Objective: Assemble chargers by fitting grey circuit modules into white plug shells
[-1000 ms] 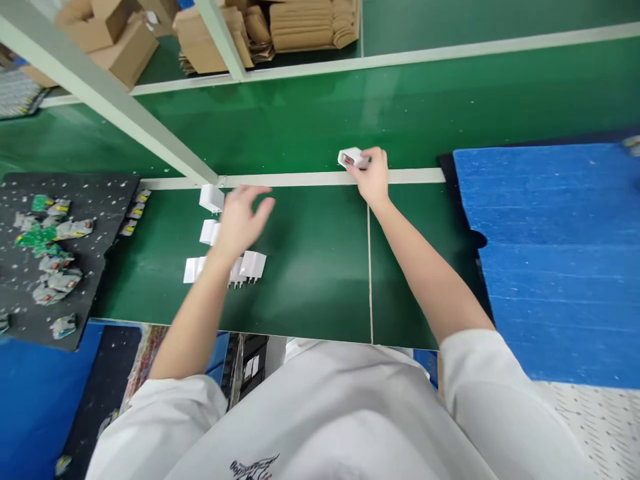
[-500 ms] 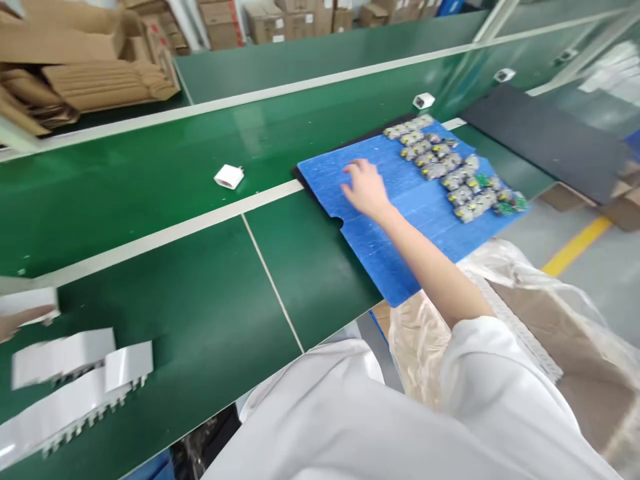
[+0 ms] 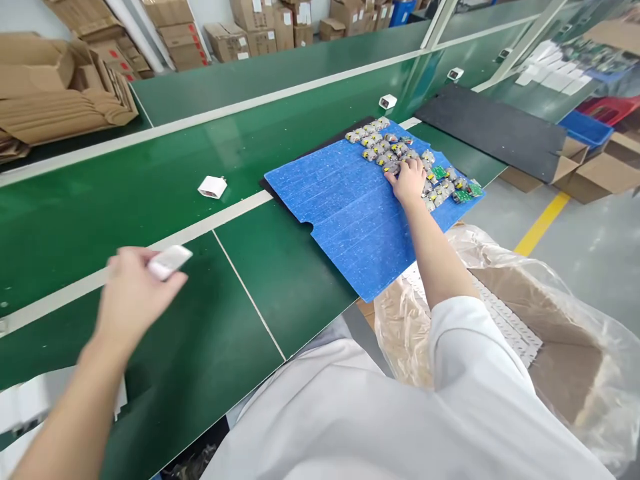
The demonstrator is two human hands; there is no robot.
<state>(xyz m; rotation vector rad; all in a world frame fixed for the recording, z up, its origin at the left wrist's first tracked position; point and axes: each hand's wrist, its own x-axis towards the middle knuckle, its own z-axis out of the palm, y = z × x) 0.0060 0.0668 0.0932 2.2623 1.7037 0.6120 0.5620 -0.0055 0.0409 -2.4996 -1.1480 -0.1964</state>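
My left hand is closed on a white plug-in charger housing, held above the green bench, between thumb and fingers. On the blue sheet, my right hand reaches into rows of small grey-and-yellow circuit board assemblies. Its thumb and fingers curl around one of them, and the hand hides part of the group. Several white housings lie at the lower left, partly behind my left forearm. Another white housing rests by itself on the green belt.
Further white housings sit along the green belt. A black board lies beyond the blue sheet. Below the bench edge stands a plastic-lined carton with white trays. Flattened cardboard fills the upper left.
My right hand has moved right from the bare blue sheet onto the circuit board assemblies. My left hand has come up and rightward with the white housing. The view has shifted right.
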